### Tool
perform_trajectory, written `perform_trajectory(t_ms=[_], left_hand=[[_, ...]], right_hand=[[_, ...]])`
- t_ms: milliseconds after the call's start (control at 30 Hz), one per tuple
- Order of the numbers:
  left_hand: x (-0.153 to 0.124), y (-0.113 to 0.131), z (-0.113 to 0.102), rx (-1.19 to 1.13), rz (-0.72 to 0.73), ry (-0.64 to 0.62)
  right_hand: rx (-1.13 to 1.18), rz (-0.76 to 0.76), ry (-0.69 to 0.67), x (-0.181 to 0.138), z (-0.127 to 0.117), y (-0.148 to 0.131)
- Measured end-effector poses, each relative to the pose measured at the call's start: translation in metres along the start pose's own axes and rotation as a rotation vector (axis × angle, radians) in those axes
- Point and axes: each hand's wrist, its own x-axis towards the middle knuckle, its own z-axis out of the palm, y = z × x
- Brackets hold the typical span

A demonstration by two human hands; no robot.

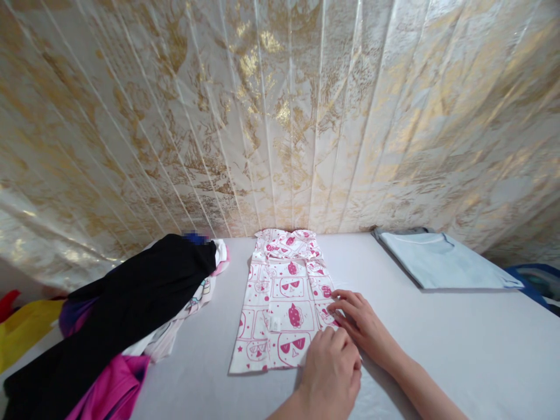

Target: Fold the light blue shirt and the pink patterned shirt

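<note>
A white garment with pink cartoon print (pixel 291 286), seemingly a shirt, lies face down in the middle of the white surface. Both its sides are folded inward, and a small label shows near its lower left. At the lower right corner, my left hand (pixel 330 367) is closed with curled fingers on the fabric; its fingertips are mostly hidden. Just above and to the right, my right hand (pixel 361 324) rests on the garment's right edge. Its fingers are stretched out and slightly apart, holding nothing.
A heap of clothes lies at the left, with a black garment (pixel 144 291) on top and a magenta piece (pixel 111 388) below. Folded light-blue clothing (pixel 450 259) lies at the right over a grey piece. Behind the surface hangs a gold-patterned curtain (pixel 289 116).
</note>
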Motion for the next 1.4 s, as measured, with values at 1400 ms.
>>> perform_trajectory(t_ms=[1400], left_hand=[[0.007,-0.01,-0.005,0.148,0.148,0.018]], right_hand=[[-0.224,-0.063,0.067,0.035,0.016,0.006]])
